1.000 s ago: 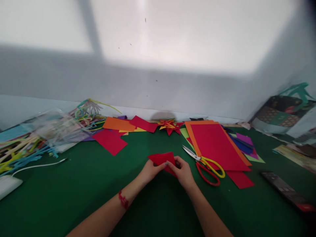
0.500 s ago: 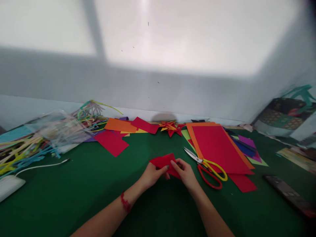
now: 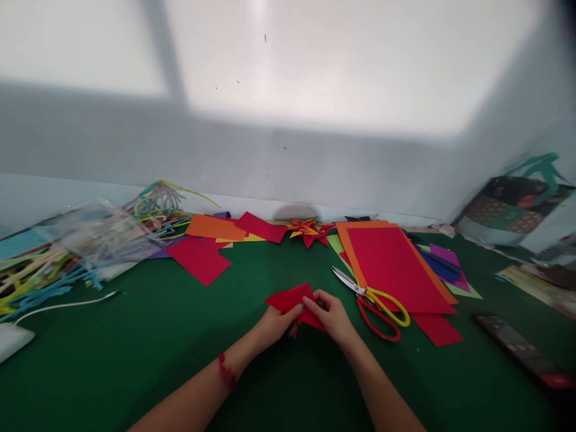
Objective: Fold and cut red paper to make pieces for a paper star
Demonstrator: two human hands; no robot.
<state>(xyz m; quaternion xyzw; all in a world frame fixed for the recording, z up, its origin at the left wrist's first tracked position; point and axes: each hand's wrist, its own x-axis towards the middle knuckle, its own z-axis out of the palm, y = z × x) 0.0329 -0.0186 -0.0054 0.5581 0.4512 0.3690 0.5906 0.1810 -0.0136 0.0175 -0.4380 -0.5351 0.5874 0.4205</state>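
Both my hands pinch one folded piece of red paper (image 3: 288, 298) just above the green table cover (image 3: 148, 342). My left hand (image 3: 275, 324) grips its near left edge, fingers curled, and a red band sits on that wrist. My right hand (image 3: 330, 315) grips the near right part with thumb and fingers pressed together. The paper's folded point sticks out to the left. Scissors (image 3: 375, 300) with one yellow and one red handle lie right of my right hand, blades pointing left and away.
A stack of red and orange sheets (image 3: 391, 264) lies to the right, over purple and green scraps. Loose red and orange squares (image 3: 200, 258) and a folded paper star (image 3: 310, 231) lie by the wall. Coloured strips and a plastic bag (image 3: 90, 237) crowd the left. A dark flat device (image 3: 524, 354) is at right.
My hands and the red paper have barely shifted; the fingers have worked along the fold. The view swayed slightly.
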